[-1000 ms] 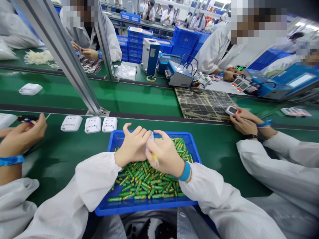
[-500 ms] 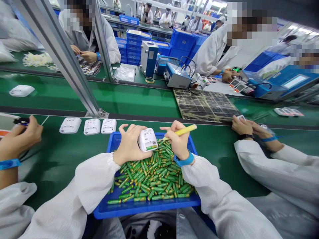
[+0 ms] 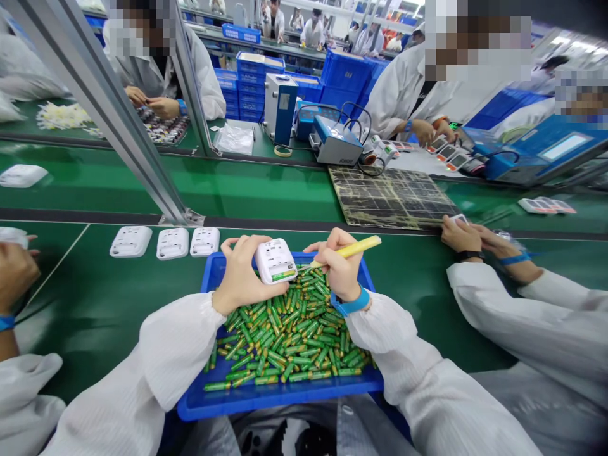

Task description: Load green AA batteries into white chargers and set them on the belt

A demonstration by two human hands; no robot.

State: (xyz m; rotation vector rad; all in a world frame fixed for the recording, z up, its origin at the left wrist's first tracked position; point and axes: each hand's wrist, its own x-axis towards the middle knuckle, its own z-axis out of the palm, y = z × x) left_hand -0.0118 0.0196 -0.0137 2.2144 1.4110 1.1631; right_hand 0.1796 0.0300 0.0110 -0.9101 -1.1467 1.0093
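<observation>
Held a white, rounded-square plastic device (image 3: 275, 258) in the half-curled left hand (image 3: 241, 271), with fingers along the upper left edge and thumb beneath the lower edge. Located the device above the far part of a blue rectangular plastic tray (image 3: 280, 400), tilted with the slotted face toward the camera. Showed small dark slots across that face and one green-and-gold cylindrical battery (image 3: 284, 276) in a recess along the lower edge. Gripped a slender yellow pen-like tool (image 3: 363, 246) in the right hand (image 3: 342, 269), pinched between thumb and fingers. Pointed the thin tip at the device's right edge, just beside; could not tell whether touching. Noted many loose green-and-gold batteries (image 3: 289, 342) in the tray, lying in mixed directions. Partly hid the far rim behind both hands and the side rims behind white fabric sleeves (image 3: 173, 354). Found three similar white plastic devices (image 3: 173, 243) in a row on the green surface (image 3: 413, 278), left of the tray. Encountered a slanted grey metal post (image 3: 105, 107) at upper left, partly blocking the far side. Observed a dark rectangular board with pale lines (image 3: 389, 197) beyond, to the right, near a co-worker's hands (image 3: 463, 237).
</observation>
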